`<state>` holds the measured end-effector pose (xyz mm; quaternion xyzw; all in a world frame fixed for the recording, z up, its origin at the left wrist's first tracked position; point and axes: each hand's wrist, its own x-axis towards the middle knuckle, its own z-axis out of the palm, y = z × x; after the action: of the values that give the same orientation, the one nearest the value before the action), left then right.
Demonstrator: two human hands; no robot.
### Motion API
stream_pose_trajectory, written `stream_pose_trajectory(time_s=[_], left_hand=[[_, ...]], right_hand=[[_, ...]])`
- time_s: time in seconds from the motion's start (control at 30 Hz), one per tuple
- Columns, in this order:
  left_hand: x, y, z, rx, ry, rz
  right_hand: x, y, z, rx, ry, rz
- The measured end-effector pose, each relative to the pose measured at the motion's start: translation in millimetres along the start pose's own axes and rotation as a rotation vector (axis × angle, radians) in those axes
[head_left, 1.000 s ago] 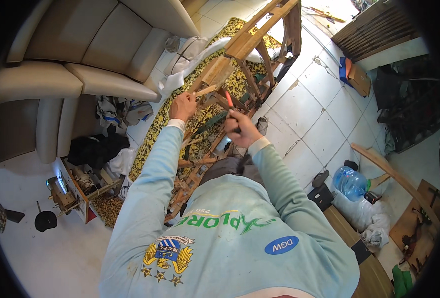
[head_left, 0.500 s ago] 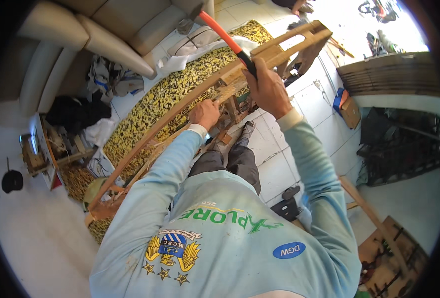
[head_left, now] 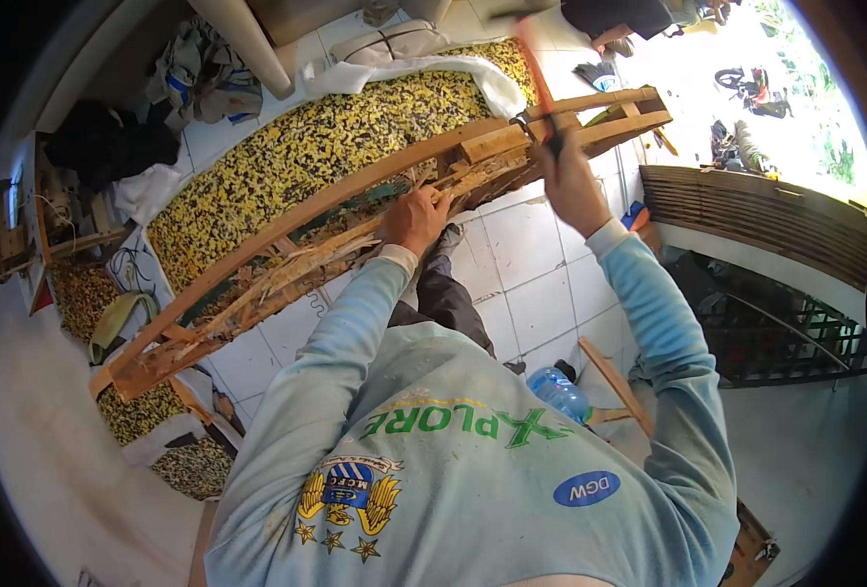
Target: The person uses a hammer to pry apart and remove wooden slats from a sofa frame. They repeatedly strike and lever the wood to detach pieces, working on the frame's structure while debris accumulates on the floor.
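Note:
A long wooden frame (head_left: 220, 298) with splintered inner pieces stretches across in front of me. My left hand (head_left: 416, 221) is closed on its near side, around the middle; what the fingertips press on is partly hidden. In my right hand (head_left: 576, 188), over the frame's right part, is a hammer (head_left: 534, 70) with a red-orange handle and black grip. The hammer is raised, its handle and dark head smeared by motion. Below the hands, my dark trousers and a foot show beside the frame.
Behind the frame lies a yellow-and-black patterned cushion (head_left: 257, 186). Grey bundled cloth (head_left: 204, 73) lies at the far left. A slatted brown panel (head_left: 756, 205) stands at right. A blue plastic bottle (head_left: 559, 393) lies near a loose wooden bar (head_left: 615, 383). Another person (head_left: 619, 18) is at the top.
The view has shifted, and the frame now appears lower and farther left. The hammer has swung to a more upright angle and is blurred. My left hand stays on the frame.

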<state>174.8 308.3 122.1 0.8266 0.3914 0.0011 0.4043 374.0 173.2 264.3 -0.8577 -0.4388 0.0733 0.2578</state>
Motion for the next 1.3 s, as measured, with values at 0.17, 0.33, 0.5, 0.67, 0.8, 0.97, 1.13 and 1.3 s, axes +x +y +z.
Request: stream_pose_trajectory(time_s=[0.17, 0.33, 0.5, 0.67, 0.8, 0.97, 1.13, 1.3], left_hand=[[-1.0, -13.6, 8.2, -0.002, -0.050, -0.032], [-6.5, -32.7, 17.3, 0.010, -0.134, -0.130], [-5.2, -14.1, 14.2, 0.146, -0.187, 0.105], [42.0, 23.2, -11.4, 0.204, -0.245, 0.106], [94.4, 36.5, -18.9, 0.056, -0.577, -0.017], [102.2, 108.3, -15.7, 0.227, -0.306, 0.359], [68.3, 254.5, -70.2, -0.171, 0.013, 0.484], [86.0, 190.2, -23.9, -0.009, -0.540, 0.714]], right_hand=[[0.5, 6.5, -24.1, -0.570, -0.709, 0.031], [30.0, -59.0, -28.2, -0.014, -0.078, -0.015], [-67.4, 9.5, -9.9, -0.237, -0.246, 0.227], [-128.4, 32.2, -8.6, -0.390, -0.414, 0.431], [-141.9, 7.7, -0.2, -0.053, -0.098, 0.579], [-198.0, -4.6, 36.2, 0.279, 0.116, 0.718], [-249.9, -27.3, 64.5, 0.617, 0.176, 1.082], [-265.4, -53.3, 59.4, 0.877, 0.314, 1.165]])
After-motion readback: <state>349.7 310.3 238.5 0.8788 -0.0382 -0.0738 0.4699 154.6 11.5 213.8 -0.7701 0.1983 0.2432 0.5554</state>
